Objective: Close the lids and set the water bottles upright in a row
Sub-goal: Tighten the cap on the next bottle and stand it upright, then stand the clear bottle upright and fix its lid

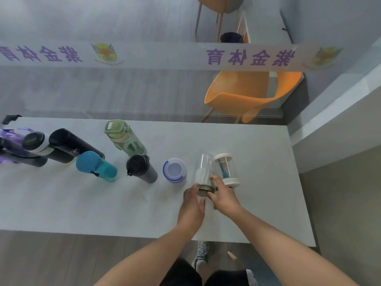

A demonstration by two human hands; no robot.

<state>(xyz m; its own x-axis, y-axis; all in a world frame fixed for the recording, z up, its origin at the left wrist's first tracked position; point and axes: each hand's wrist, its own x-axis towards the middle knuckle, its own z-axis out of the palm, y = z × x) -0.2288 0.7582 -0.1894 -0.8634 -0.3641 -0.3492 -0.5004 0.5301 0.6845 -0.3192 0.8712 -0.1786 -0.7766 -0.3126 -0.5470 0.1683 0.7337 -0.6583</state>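
I hold a clear glass bottle (204, 168) over the white table (257, 203). Its grey lid (205, 190) is at the end nearest me and its clear base points away. My left hand (191, 203) grips the lid end from the left. My right hand (223, 196) grips it from the right, thumb against the glass. To the left, in a loose row, stand a blue-and-white-lidded bottle (174, 170), a black tumbler (141, 169) and a blue bottle (95, 166). A white-capped clear bottle (225, 170) stands just right of my hands.
A green bottle (123, 139) stands behind the row. At the far left a black bottle (70, 145), a white bottle with a black lid (35, 142) and a purple one (8, 141) crowd together. An orange chair (247, 96) sits beyond a glass partition.
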